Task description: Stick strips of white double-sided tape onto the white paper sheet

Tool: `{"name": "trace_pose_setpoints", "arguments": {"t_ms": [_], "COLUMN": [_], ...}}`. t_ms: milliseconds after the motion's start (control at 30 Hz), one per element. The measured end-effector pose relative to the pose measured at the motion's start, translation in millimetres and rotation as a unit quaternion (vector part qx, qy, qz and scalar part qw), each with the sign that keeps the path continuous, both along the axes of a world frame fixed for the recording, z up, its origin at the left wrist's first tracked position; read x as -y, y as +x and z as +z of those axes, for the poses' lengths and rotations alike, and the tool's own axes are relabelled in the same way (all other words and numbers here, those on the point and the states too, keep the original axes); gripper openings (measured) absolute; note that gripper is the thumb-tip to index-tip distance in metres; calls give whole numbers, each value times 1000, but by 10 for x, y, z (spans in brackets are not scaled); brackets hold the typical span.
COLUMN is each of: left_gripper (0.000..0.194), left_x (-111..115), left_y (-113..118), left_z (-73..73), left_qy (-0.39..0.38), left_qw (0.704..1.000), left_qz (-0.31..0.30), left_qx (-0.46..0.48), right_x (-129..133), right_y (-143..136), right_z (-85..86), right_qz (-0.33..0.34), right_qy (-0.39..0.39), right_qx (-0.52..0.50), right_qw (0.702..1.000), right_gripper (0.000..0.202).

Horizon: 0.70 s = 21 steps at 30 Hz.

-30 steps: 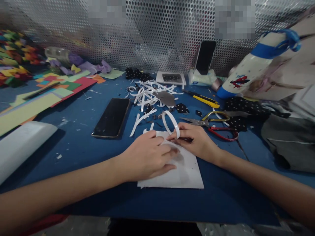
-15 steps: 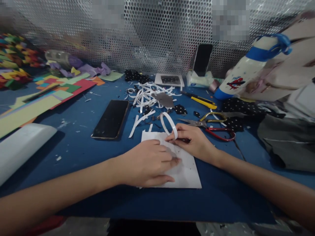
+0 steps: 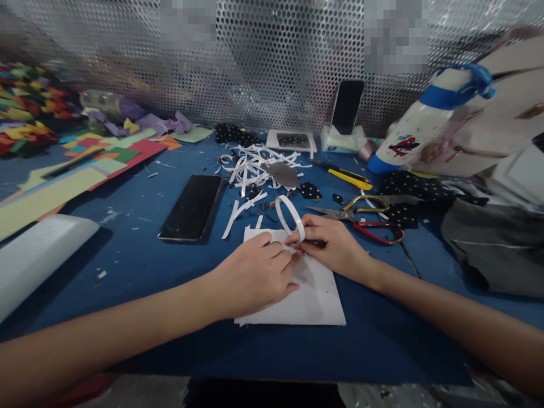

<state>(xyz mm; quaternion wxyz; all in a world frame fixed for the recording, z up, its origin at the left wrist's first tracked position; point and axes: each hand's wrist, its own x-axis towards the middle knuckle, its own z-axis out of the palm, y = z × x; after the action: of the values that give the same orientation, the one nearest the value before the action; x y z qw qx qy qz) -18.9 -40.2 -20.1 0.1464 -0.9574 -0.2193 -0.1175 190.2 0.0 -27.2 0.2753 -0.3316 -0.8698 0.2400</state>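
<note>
My right hand (image 3: 334, 243) pinches the lower edge of a thin, glossy white ring (image 3: 291, 214) that looks like a narrow roll of tape, standing upright. The ring is over the far edge of a white card (image 3: 317, 297) lying flat on the table. From the left, my left hand (image 3: 259, 273) reaches over the card, its fingers curled and their tips close to my right fingertips. What those fingers hold, if anything, is hidden. Scissors (image 3: 351, 212) with one yellow and one red handle lie open just beyond my right hand.
Tangled white strips (image 3: 250, 167) and dotted black scraps (image 3: 310, 191) lie behind the card. A phone (image 3: 191, 207) is left of it. A yellow cutter knife (image 3: 351, 179), a bottle (image 3: 419, 124) and grey cloth (image 3: 488, 243) are right; coloured paper (image 3: 55, 187) is left.
My left hand, which was spread flat over the card, has drawn back a little and curled its fingers towards my right fingertips. My right hand keeps hold of the ring.
</note>
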Motion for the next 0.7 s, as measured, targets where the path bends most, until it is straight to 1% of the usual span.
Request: {"name": "trace_pose_setpoints", "arguments": {"t_ms": [100,167,233,367,433,533,700], "left_gripper": [40,40,40,40,39,38,34], "left_x": [54,89,114,117,92,40,-4], "left_y": [11,6,-10,-47,-52,-39,-27], "left_z": [3,24,52,86,81,58,23], "left_qy": [21,17,-9,-84,-100,-88,-42], "left_qw": [1000,1000,1000,996,994,996,999], "left_qz": [-12,-22,-26,-33,-35,-25,-2], "left_qx": [2,3,7,12,10,6,3], "right_x": [-2,-8,-14,-22,-22,-19,-16], "right_y": [2,2,3,6,5,-1,-6], "right_z": [-6,-14,-21,-20,-16,-13,-13], "right_qz": [0,0,0,2,1,2,2], "right_qy": [-5,-5,0,14,13,11,7], "right_qx": [-9,-12,-8,0,2,5,2], "right_qw": [1000,1000,1000,1000,1000,1000,1000], "right_gripper": [14,13,13,17,18,19,19]}}
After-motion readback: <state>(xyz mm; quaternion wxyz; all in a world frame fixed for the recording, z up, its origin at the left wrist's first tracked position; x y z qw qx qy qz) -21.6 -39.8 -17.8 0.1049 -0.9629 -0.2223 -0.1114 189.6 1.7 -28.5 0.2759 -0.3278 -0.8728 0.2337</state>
